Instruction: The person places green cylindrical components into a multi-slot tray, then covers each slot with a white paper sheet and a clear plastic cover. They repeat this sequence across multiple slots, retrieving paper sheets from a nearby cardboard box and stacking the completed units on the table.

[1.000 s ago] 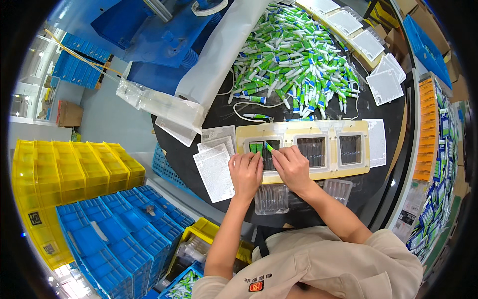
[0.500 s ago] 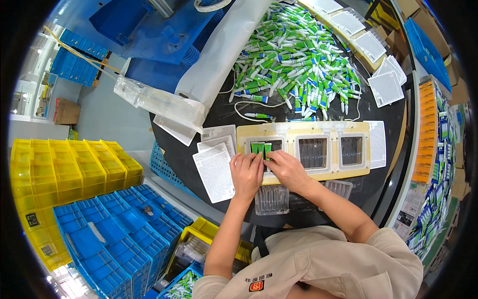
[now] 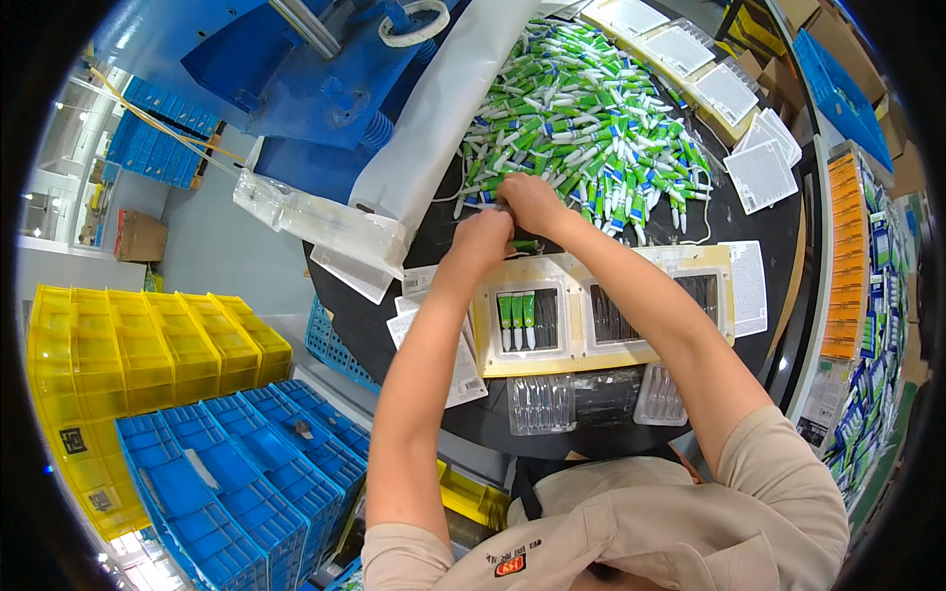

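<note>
First, left hand [image 3: 483,239]: above the frame's left end, beside the pile's near-left edge; fingers bent, tips hidden, so cannot tell whether they grasp anything.
Tubes, three [image 3: 517,320]: side by side in the frame's left window, at its left; long axes toward and away from the body, white caps bodyward, green ends toward the hands.
Loose tube [image 3: 527,246]: just right of the left hand, bodyward of the right; partly hidden, long axis roughly left-right.
Right hand [image 3: 532,202]: at the pile's edge, nearer to it than the left; fingers curled leftward, grasp cannot be told.
Pile [image 3: 601,128]: beyond the fingers and to their right; green-and-white tubes, axes mixed.
Frame [image 3: 574,340]: bodyward of both hands, long axis left-right; right forearm across it.
Tabletop [image 3: 783,231]: black, under all.
</note>
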Demonstrator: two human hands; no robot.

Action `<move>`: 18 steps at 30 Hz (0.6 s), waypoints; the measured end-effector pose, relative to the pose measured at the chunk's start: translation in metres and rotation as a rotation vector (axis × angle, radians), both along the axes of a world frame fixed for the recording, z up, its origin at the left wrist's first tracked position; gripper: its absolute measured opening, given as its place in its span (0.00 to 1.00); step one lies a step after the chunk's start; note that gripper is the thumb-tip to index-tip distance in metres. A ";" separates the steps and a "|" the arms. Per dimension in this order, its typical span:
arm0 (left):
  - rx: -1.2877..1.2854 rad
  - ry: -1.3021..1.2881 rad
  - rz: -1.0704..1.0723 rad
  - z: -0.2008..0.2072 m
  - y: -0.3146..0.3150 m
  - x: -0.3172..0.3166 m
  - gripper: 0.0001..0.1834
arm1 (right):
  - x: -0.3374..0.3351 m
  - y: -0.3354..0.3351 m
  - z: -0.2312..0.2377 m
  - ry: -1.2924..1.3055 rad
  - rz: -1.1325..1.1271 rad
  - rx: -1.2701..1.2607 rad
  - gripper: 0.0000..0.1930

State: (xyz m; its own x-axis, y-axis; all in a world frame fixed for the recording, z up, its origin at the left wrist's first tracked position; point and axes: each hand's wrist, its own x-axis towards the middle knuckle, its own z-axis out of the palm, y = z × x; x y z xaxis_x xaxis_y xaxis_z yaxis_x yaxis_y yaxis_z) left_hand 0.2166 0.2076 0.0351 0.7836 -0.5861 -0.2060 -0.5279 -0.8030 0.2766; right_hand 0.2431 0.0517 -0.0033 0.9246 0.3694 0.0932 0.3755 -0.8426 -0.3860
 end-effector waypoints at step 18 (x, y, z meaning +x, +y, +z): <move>-0.750 -0.306 0.473 0.007 -0.010 -0.195 0.13 | -0.236 -0.065 0.051 -0.152 0.010 0.612 0.16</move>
